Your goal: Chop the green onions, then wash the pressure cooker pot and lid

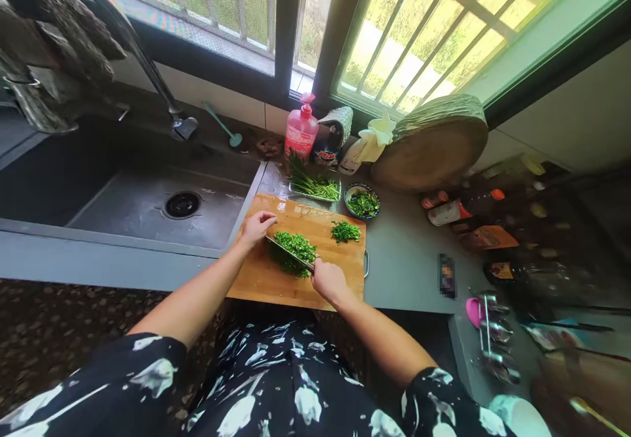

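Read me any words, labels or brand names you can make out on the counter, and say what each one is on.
No text here reads for certain.
Pink pump bottle: label too blurred to read.
Dark container beside it: red-and-white lettering, too small to make out.
Bottles lying on the right: labels blurred.
Orange packet: print blurred.

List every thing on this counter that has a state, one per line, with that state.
knife: gripped by right hand, blade laid across the greens
left hand: pressing on the blade's far end
chopped greens: heaped under the blade
small pile of greens: cut, lying apart
cutting board: flat on the counter
tray: holds uncut stalks
bowl: filled with greens
pink pump bottle: upright
sink: drain uncovered
round wooden board: leaning at the window
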The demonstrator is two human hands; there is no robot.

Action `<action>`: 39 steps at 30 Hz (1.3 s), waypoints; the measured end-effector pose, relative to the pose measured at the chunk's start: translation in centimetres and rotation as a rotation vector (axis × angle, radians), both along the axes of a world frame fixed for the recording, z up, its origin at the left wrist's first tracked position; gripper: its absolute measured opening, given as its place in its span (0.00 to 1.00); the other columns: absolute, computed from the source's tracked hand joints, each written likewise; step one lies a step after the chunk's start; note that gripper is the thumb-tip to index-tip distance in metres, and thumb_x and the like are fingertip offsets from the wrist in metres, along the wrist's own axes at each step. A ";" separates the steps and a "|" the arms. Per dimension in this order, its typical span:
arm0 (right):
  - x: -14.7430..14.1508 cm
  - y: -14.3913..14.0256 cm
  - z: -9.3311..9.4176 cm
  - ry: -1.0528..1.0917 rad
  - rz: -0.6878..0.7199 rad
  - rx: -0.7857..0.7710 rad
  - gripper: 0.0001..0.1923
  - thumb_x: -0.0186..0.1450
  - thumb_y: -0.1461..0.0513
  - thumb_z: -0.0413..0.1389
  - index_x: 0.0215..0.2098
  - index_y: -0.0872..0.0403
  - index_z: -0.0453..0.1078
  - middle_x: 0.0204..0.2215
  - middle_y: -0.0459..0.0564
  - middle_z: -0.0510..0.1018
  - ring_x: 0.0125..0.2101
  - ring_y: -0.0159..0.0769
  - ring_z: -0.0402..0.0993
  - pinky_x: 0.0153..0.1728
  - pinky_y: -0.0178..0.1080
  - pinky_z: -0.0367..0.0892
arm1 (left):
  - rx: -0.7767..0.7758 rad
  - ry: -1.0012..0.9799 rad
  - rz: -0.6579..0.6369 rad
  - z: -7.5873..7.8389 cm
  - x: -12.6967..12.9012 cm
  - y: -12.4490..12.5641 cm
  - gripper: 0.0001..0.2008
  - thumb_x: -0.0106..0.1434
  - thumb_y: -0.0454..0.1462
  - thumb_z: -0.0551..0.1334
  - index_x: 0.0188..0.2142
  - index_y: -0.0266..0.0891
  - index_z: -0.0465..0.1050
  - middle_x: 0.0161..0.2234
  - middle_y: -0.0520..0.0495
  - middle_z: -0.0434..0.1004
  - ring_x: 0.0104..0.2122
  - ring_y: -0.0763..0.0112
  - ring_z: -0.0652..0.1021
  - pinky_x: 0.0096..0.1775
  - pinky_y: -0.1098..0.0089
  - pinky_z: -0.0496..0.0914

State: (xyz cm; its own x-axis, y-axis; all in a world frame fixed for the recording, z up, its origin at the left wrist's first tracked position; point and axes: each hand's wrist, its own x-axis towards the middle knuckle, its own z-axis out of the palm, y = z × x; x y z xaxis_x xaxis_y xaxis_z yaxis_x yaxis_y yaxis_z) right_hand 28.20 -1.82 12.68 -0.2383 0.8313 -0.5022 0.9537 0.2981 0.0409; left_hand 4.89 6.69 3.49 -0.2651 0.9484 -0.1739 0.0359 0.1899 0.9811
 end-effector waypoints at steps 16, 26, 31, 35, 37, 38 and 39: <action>-2.5 -2.3 -1.1 -0.058 -0.116 -0.018 0.12 0.67 0.59 0.45 0.44 0.55 0.65 0.35 0.57 0.79 0.36 0.45 0.77 0.34 0.41 0.69 | 0.013 -0.026 -0.123 -0.5 -1.7 -1.0 0.15 0.46 0.47 0.65 0.29 0.38 0.73 0.28 0.46 0.78 0.32 0.65 0.77 0.41 0.64 0.69; -2.4 -1.5 -0.1 -0.072 -0.126 -0.015 0.13 0.64 0.57 0.49 0.44 0.55 0.66 0.36 0.58 0.78 0.37 0.46 0.77 0.35 0.41 0.68 | -0.001 -0.001 -0.175 -0.6 -1.3 0.8 0.13 0.48 0.45 0.63 0.29 0.39 0.73 0.28 0.46 0.78 0.32 0.64 0.77 0.40 0.64 0.68; -2.3 -1.2 -0.2 -0.080 -0.128 -0.017 0.13 0.64 0.56 0.49 0.44 0.54 0.65 0.36 0.57 0.78 0.37 0.45 0.77 0.35 0.40 0.68 | -0.011 0.021 -0.184 -0.3 -1.2 1.2 0.12 0.47 0.45 0.65 0.27 0.39 0.74 0.27 0.46 0.78 0.32 0.62 0.76 0.41 0.63 0.68; -2.7 -1.0 1.1 -0.047 -0.071 0.001 0.13 0.63 0.56 0.51 0.43 0.53 0.66 0.36 0.56 0.78 0.37 0.45 0.77 0.35 0.40 0.68 | -0.011 0.016 -0.185 -0.1 -2.3 1.3 0.14 0.48 0.46 0.64 0.30 0.38 0.74 0.30 0.46 0.79 0.34 0.63 0.77 0.41 0.64 0.68; -3.1 -1.4 0.8 -0.060 -0.081 -0.014 0.13 0.63 0.56 0.50 0.43 0.53 0.66 0.35 0.56 0.79 0.36 0.45 0.77 0.35 0.40 0.68 | -0.020 0.018 -0.183 -0.4 -2.6 0.7 0.14 0.48 0.46 0.64 0.29 0.38 0.74 0.29 0.46 0.79 0.33 0.64 0.77 0.40 0.65 0.69; -3.3 -1.7 0.4 -0.070 -0.094 -0.017 0.12 0.63 0.57 0.50 0.43 0.54 0.66 0.35 0.56 0.79 0.36 0.44 0.77 0.35 0.40 0.68 | -0.026 0.021 -0.181 -0.6 -2.7 0.4 0.14 0.48 0.46 0.64 0.29 0.38 0.74 0.29 0.46 0.79 0.32 0.64 0.77 0.39 0.65 0.69; -3.5 -2.0 0.0 -0.079 -0.110 -0.017 0.12 0.64 0.57 0.49 0.43 0.54 0.66 0.35 0.56 0.79 0.36 0.44 0.77 0.35 0.40 0.68 | -0.030 0.025 -0.177 -0.8 -2.6 0.1 0.13 0.48 0.46 0.64 0.29 0.39 0.74 0.28 0.46 0.79 0.32 0.64 0.77 0.39 0.65 0.69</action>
State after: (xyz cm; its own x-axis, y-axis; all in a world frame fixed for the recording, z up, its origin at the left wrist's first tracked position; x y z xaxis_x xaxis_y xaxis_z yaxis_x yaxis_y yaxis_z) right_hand 24.74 -3.82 12.65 -0.1048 0.8414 -0.5302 0.9747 0.1928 0.1132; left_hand 2.25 6.75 2.72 -0.0989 0.9752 -0.1978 0.0956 0.2072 0.9736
